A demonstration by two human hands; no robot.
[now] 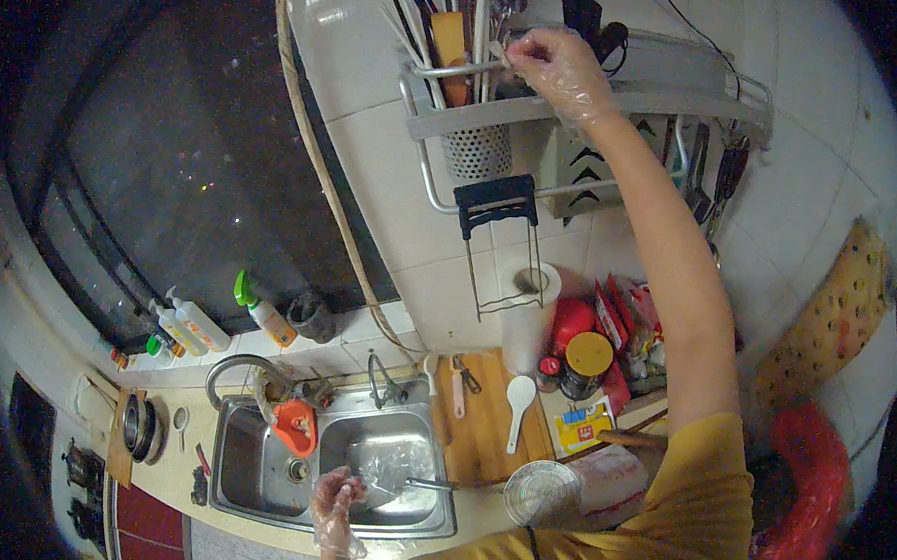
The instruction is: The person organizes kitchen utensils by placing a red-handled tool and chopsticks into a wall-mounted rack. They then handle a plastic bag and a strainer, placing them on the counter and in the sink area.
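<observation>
My right hand [551, 70], in a clear plastic glove, is raised to the grey wall rack [493, 117], with its fingertips pinched together beside the utensils. Whether they hold anything is unclear. Left of it, chopsticks and a wooden spatula [449, 43] stand in a perforated metal holder [478, 152]. Black utensils [582, 15] are behind the hand. My left hand [339, 500], also gloved, is over the near edge of the double steel sink [449, 516], fingers curled; its grip cannot be made out. Clear plastic [393, 473] lies in the right basin beside it.
A wooden cutting board [480, 409] bears a white rice paddle [519, 403] and a peeler. Jars, including one with a yellow lid [589, 354], and a paper roll [525, 328] stand behind. A lidded pot or strainer [542, 494] is near my body. Bottles [267, 317] line the windowsill.
</observation>
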